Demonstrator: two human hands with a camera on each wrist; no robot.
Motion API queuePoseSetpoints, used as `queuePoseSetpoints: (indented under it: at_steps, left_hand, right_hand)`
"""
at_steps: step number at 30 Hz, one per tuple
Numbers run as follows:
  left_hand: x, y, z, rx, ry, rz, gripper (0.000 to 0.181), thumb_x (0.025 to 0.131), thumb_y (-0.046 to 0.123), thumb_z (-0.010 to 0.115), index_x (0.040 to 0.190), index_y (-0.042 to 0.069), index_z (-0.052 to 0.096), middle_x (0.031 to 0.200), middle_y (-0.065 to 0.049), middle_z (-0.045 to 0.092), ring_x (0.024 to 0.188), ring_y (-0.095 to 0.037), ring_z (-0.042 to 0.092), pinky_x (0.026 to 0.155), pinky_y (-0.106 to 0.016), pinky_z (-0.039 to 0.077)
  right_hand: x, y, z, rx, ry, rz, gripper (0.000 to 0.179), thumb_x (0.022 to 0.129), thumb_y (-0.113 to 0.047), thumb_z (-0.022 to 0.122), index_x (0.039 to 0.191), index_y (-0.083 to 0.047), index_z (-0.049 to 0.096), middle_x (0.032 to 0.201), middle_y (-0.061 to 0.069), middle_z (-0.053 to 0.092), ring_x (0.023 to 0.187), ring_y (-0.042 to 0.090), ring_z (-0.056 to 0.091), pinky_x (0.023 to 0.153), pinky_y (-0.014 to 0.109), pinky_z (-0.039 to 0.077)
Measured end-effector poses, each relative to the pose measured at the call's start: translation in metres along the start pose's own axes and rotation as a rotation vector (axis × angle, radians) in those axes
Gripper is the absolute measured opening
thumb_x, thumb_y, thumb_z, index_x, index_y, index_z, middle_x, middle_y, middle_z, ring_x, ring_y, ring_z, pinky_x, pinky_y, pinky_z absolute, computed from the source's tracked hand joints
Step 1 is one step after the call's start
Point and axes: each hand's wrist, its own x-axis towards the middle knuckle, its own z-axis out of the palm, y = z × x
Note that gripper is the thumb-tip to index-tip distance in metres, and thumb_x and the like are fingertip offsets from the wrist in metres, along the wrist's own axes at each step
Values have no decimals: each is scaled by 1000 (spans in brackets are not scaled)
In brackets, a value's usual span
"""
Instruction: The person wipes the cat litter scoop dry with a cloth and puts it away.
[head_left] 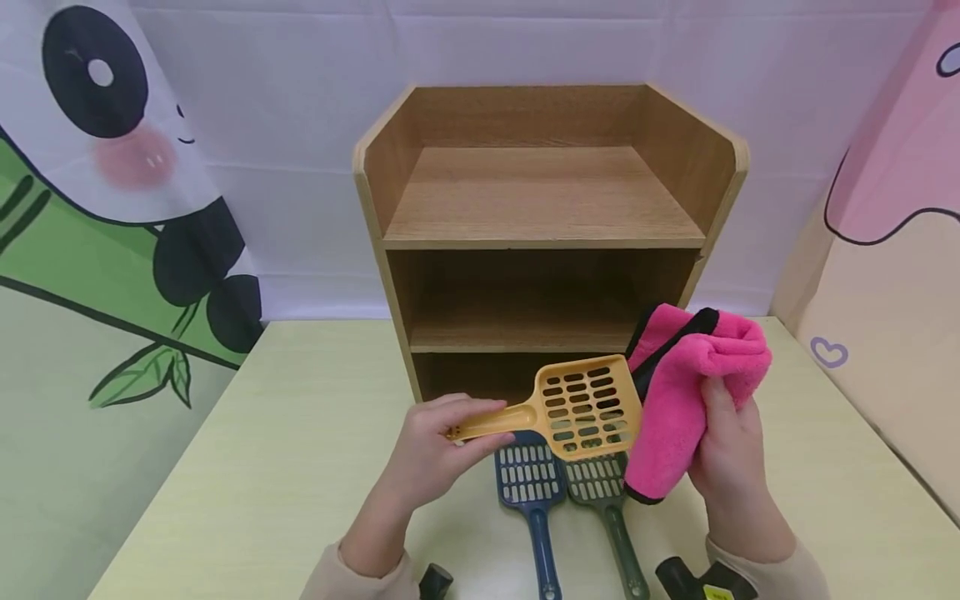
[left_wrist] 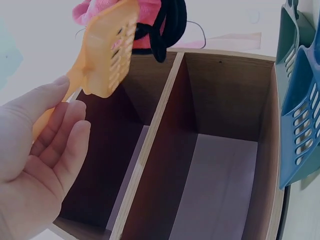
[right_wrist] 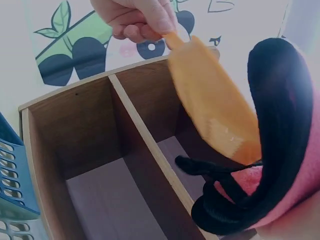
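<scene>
My left hand (head_left: pixel 442 446) pinches the handle of a yellow slotted litter scoop (head_left: pixel 588 407), held up with its head toward the right. In my right hand (head_left: pixel 731 454) is a bunched pink cloth (head_left: pixel 675 408) with black edging, gripped from below and beside the scoop's far edge. The right wrist view shows the underside of the yellow scoop (right_wrist: pixel 212 100) with its tip right at the cloth's black edge (right_wrist: pixel 275 125). Below the raised scoop, a blue litter scoop (head_left: pixel 531 483) and a dark green litter scoop (head_left: pixel 603 492) lie side by side on the table, handles toward me.
A wooden shelf unit (head_left: pixel 543 242) stands at the back of the pale table (head_left: pixel 315 433), with an open top tier and lower compartments. Behind it hangs a lilac printed cloth backdrop (head_left: pixel 300 100). Black wrist straps show near both sleeves.
</scene>
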Motion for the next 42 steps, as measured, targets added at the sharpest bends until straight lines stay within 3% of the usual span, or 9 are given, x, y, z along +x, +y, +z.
queuePoseSetpoints:
  at_steps: [3,6,10,14,18,21,28,34,42]
  left_hand:
    - [0,1,-1,-8,-15,-15,32,71,5,81,101,1,72,84,-6,72,66,-6,55,50,-19,49]
    - [0,1,0,-8,-38,-32,30,73,9,80,101,3,72,86,-6,72,67,-6,56,51,-19,50]
    - [-1,1,2,15,-52,-33,28,76,12,78,102,4,72,90,-7,73,69,-7,59,54,-18,51]
    - [-2,1,5,23,-53,-53,28,77,12,78,103,4,72,91,-7,73,71,-8,61,55,-17,52]
    - [-2,0,9,18,-57,-53,29,77,11,78,104,4,72,93,-8,73,73,-11,64,57,-18,53]
    - [-2,1,12,11,-62,-54,29,77,10,77,104,3,71,93,-10,73,74,-13,65,57,-18,53]
    - [-3,2,18,-18,-66,-68,28,77,10,77,104,3,72,92,-10,73,74,-13,67,56,-18,54]
    - [-3,1,21,-5,-54,-20,27,77,7,77,103,2,72,92,-11,73,75,-15,68,56,-15,53]
    - [-4,3,25,30,-34,23,28,75,6,78,102,2,72,93,-10,73,80,-14,69,63,-13,54]
  right_hand:
    - [0,-1,1,-25,68,-69,22,101,-9,38,121,-6,47,109,3,59,97,10,64,81,20,55]
    - [4,1,3,-152,9,-154,25,96,3,41,120,-1,46,115,8,56,105,16,60,83,21,54]
    - [2,8,5,-448,-204,-272,42,88,14,49,126,8,35,123,6,51,110,16,54,83,18,52]
    - [-6,13,9,-841,-308,-305,55,77,13,65,126,6,40,120,-3,55,104,5,54,80,16,49]
    - [-8,14,14,-1146,-410,-297,55,71,1,76,122,-10,56,126,3,56,117,15,49,90,36,47]
    - [-8,14,16,-1295,-458,-310,55,70,-8,79,122,-16,60,128,4,54,121,22,45,85,47,48]
    - [-8,14,17,-1334,-468,-383,65,70,-8,79,130,-13,56,118,3,61,110,20,52,88,46,45]
    - [-9,17,18,-1312,-506,-411,50,72,-6,78,117,-19,64,114,-2,65,107,18,56,92,39,42]
    - [-9,23,17,-1519,-464,-383,40,70,-12,81,108,-17,70,105,2,67,104,21,55,89,49,42]
